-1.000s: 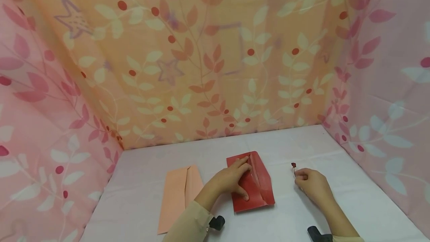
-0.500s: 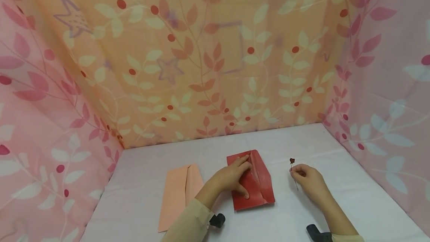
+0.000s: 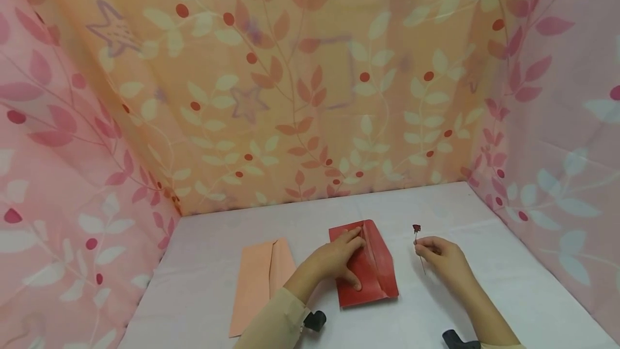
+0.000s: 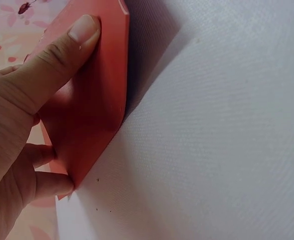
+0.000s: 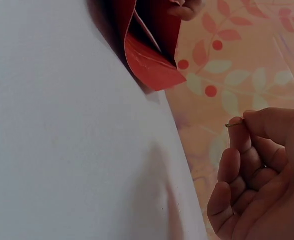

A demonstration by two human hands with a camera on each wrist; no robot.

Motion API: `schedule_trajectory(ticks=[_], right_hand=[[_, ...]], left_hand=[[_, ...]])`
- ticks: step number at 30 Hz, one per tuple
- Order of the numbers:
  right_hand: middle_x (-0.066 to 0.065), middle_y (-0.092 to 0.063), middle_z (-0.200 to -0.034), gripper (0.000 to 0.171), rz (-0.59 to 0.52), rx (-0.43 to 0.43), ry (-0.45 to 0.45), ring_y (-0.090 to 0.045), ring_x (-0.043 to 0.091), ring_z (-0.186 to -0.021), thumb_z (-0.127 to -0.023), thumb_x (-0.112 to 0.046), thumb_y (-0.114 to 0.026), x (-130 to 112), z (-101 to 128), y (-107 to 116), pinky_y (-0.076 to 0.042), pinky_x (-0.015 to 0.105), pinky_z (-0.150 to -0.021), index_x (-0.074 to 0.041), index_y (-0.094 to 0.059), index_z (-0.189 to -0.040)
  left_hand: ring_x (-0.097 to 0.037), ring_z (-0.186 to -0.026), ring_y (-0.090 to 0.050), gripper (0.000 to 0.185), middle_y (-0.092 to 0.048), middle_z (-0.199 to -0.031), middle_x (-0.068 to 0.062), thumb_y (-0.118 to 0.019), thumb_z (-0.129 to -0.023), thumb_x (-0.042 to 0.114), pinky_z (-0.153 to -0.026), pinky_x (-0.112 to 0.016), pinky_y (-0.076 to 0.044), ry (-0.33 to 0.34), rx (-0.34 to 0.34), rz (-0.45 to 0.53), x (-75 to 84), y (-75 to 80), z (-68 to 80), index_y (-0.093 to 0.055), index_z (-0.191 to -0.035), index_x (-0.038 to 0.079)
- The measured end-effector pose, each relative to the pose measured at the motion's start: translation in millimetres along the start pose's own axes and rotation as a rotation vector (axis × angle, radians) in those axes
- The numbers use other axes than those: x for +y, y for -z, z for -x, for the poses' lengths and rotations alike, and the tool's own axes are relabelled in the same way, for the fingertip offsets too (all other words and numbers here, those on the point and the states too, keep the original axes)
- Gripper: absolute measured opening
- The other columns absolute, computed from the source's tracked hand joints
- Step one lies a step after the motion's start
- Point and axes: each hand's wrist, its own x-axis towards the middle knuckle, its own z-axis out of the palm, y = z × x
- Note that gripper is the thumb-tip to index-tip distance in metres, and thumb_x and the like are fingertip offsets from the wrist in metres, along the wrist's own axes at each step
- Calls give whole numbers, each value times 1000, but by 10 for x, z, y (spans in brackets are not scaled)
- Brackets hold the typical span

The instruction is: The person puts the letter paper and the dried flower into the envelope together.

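Observation:
A red envelope lies on the white table, its flap folded out to the right. My left hand grips across it, thumb on the near part and fingertips by the opening. The left wrist view shows the envelope bowed between thumb and fingers. Its mouth gapes in the right wrist view. To the right, my right hand pinches the thin stem of a small dark red dried flower, held upright with its head above the fingertips. In the right wrist view only a short stem end shows at the fingertips.
A peach envelope lies on the table to the left, partly behind my left forearm. Floral cloth hangs at the back and both sides. Black camera mounts sit at both wrists.
My right hand has moved a little left towards the red envelope, bringing the flower along. The flower stands higher and more of its stem shows below the fingers. My left hand stays in place.

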Motion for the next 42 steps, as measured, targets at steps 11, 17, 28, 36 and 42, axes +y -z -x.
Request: schedule_trajectory(ticks=[11, 17, 28, 36, 42], right_hand=[[7, -76, -92, 33, -109, -4, -2, -63, 8, -76, -96, -21, -74, -169, -40, -191, -51, 22, -66, -4, -69, -123], [8, -77, -93, 33, -164, -34, -31, -62, 11, -72, -95, -17, -74, -265, -106, -346, -52, 24, -61, -2, -68, -123], [11, -74, -88, 29, -265, -93, -120, -66, 20, -70, -94, -15, -75, -345, -60, -705, -56, 30, -60, -2, -69, -119], [12, -75, -89, 25, -310, -115, -100, -65, 19, -66, -94, -12, -75, -377, -84, -874, -55, 30, -55, 0, -70, -115], [11, -74, -84, 24, -300, -124, -82, -62, 16, -62, -92, -11, -75, -432, -101, -957, -52, 29, -51, 2, -70, -112]], left_hand=[[-23, -153, -29, 90, -20, -170, 11, -92, -65, 56, -97, -43, -56, 6, 3, 28, -5, 0, 10, -46, -141, 41], [-23, -154, -28, 88, -19, -170, 9, -92, -65, 57, -99, -43, -55, -21, 18, 17, -46, 39, 9, -47, -139, 39], [-19, -151, -33, 90, -22, -170, 6, -92, -65, 57, -102, -41, -53, -30, 20, 34, -20, 2, 34, -48, -140, 35], [-22, -154, -28, 86, -21, -170, 8, -90, -64, 61, -104, -47, -52, -15, 24, 34, -53, -48, 18, -49, -136, 39], [-23, -155, -28, 84, -22, -170, 2, -92, -63, 60, -105, -44, -51, -54, 48, 8, -80, -39, 2, -49, -130, 34]])
